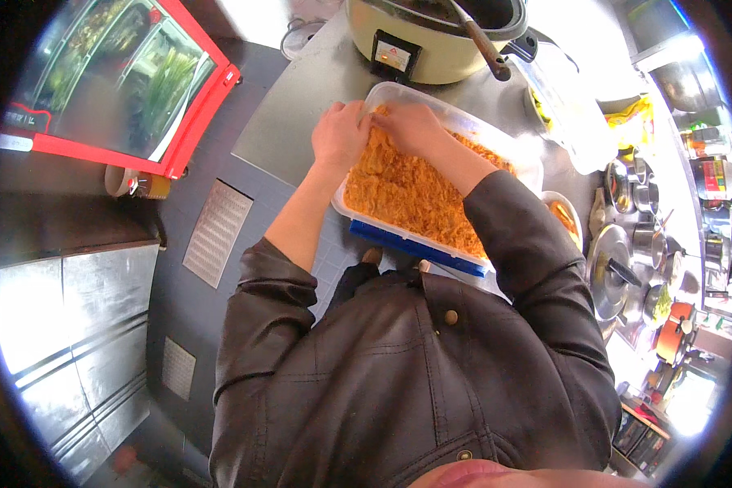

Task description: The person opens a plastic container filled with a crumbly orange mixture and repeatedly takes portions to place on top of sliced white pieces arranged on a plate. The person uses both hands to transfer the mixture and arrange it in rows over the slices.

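Grip unclear, left hand (340, 137), right hand (413, 130) at tub (473, 126) of orange food (415, 195); label (392, 55) on cooker (447, 61)

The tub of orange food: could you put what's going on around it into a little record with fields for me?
Left hand: bare, at the tub's far left corner
Right hand: bare, over the same corner, close to the left; finger contact unclear
Tub: whitish plastic, no lid on it
Contents: shredded-looking orange food
Under the tub: something blue
Beyond the tub: cream cooker with a brown handle across its rim
Surface: grey metal table
Far left: red-framed glass cabinet with green vegetables
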Action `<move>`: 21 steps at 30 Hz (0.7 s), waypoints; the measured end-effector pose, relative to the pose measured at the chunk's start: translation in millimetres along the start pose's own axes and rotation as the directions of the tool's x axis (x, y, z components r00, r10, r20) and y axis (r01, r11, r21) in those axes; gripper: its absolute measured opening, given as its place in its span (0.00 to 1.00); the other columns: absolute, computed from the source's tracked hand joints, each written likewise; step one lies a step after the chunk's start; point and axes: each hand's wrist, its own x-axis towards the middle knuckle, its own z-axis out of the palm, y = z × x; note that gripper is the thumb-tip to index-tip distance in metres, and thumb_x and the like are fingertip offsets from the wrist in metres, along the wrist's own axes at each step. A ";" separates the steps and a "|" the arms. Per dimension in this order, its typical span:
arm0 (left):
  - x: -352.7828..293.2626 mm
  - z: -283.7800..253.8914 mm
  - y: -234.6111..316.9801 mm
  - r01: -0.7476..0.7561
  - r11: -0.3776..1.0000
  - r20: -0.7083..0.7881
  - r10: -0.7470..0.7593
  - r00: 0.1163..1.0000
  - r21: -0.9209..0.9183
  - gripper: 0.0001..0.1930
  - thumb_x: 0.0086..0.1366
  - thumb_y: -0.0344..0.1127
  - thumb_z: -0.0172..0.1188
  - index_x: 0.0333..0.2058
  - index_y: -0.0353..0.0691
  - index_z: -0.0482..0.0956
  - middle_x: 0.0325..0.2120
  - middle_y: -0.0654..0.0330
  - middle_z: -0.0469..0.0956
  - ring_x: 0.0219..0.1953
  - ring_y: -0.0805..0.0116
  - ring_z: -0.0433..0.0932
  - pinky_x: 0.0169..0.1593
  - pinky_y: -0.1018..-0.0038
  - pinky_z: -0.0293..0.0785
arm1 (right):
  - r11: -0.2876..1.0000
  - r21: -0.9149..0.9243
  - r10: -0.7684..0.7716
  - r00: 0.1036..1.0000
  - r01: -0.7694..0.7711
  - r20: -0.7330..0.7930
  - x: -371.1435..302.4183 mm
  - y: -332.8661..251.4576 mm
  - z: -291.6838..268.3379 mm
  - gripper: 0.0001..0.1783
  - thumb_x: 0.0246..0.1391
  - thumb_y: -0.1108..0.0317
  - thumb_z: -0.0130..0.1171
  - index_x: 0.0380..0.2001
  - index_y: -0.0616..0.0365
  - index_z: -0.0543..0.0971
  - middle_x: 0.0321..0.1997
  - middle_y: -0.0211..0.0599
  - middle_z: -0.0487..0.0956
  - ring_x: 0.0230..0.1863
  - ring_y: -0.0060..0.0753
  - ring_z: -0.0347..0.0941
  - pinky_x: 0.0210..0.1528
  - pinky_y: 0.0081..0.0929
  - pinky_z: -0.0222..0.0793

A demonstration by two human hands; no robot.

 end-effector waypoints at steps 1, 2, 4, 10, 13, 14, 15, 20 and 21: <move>-0.3 0.3 0.1 -0.004 1.000 -0.008 0.004 1.000 0.007 0.16 0.61 0.46 0.53 0.44 0.46 0.77 0.38 0.54 0.75 0.42 0.53 0.75 0.43 0.61 0.73 | 1.000 -0.024 -0.005 0.999 0.006 0.036 0.8 0.8 0.3 0.14 0.55 0.62 0.48 0.43 0.40 0.79 0.41 0.37 0.77 0.39 0.44 0.77 0.37 0.39 0.74; 0.0 1.0 0.7 -0.009 1.000 -0.015 0.009 1.000 0.015 0.16 0.61 0.46 0.53 0.44 0.45 0.77 0.38 0.54 0.75 0.42 0.53 0.75 0.43 0.61 0.73 | 0.999 -0.047 -0.010 0.997 0.013 0.072 2.5 2.7 0.0 0.15 0.55 0.63 0.48 0.44 0.40 0.78 0.42 0.37 0.76 0.40 0.43 0.77 0.37 0.39 0.74; -0.5 1.1 0.9 -0.013 1.000 -0.030 0.013 0.999 0.020 0.16 0.61 0.45 0.53 0.44 0.45 0.77 0.37 0.54 0.76 0.42 0.53 0.75 0.43 0.61 0.73 | 0.996 -0.082 -0.034 0.993 0.044 0.109 2.9 3.6 -3.3 0.15 0.55 0.64 0.48 0.44 0.39 0.78 0.42 0.36 0.75 0.41 0.42 0.76 0.37 0.38 0.74; 0.3 0.7 2.3 -0.016 1.000 -0.025 0.016 1.000 0.011 0.16 0.61 0.45 0.53 0.44 0.46 0.77 0.38 0.55 0.76 0.42 0.52 0.74 0.43 0.60 0.73 | 0.987 -0.087 -0.132 0.991 0.132 0.008 -7.3 7.4 5.6 0.14 0.52 0.64 0.51 0.42 0.37 0.78 0.41 0.34 0.74 0.41 0.39 0.76 0.36 0.37 0.74; 0.4 0.6 0.7 -0.012 1.000 -0.018 0.013 1.000 0.028 0.16 0.61 0.46 0.53 0.45 0.47 0.77 0.38 0.55 0.76 0.43 0.53 0.74 0.44 0.61 0.72 | 0.992 -0.093 -0.087 0.996 0.086 -0.011 -0.2 -2.5 9.3 0.12 0.52 0.63 0.52 0.41 0.41 0.77 0.41 0.34 0.75 0.40 0.38 0.76 0.36 0.36 0.74; 0.1 0.7 -1.6 -0.006 0.999 -0.025 0.007 1.000 0.041 0.16 0.61 0.46 0.53 0.45 0.47 0.77 0.38 0.55 0.76 0.43 0.53 0.74 0.44 0.61 0.72 | 0.993 -0.096 -0.059 0.998 0.062 0.030 3.0 -7.5 -1.4 0.12 0.51 0.63 0.52 0.41 0.42 0.77 0.41 0.34 0.75 0.39 0.38 0.76 0.35 0.35 0.74; -0.7 -0.1 -3.7 0.002 0.999 -0.031 0.000 1.000 0.054 0.16 0.61 0.46 0.53 0.45 0.47 0.77 0.38 0.55 0.76 0.43 0.53 0.74 0.44 0.61 0.72 | 0.994 -0.100 -0.032 0.997 0.039 0.071 5.6 -11.4 -7.4 0.12 0.50 0.63 0.53 0.40 0.44 0.77 0.41 0.34 0.75 0.39 0.37 0.76 0.35 0.35 0.74; -0.4 -1.7 4.9 0.009 1.000 -0.012 -0.008 1.000 0.024 0.17 0.61 0.47 0.53 0.44 0.47 0.77 0.38 0.55 0.76 0.43 0.54 0.74 0.45 0.61 0.72 | 0.996 -0.091 -0.017 0.998 0.011 -0.061 -4.7 21.9 15.4 0.12 0.46 0.65 0.55 0.36 0.50 0.77 0.41 0.35 0.75 0.38 0.40 0.76 0.36 0.34 0.74; -0.4 -1.2 5.5 0.003 1.000 -0.002 -0.003 1.000 0.013 0.17 0.61 0.47 0.53 0.44 0.47 0.77 0.38 0.55 0.75 0.43 0.55 0.74 0.44 0.61 0.72 | 0.997 -0.055 0.049 0.997 -0.052 -0.064 -7.2 27.5 21.3 0.12 0.44 0.66 0.56 0.36 0.51 0.77 0.41 0.35 0.75 0.38 0.40 0.75 0.36 0.34 0.74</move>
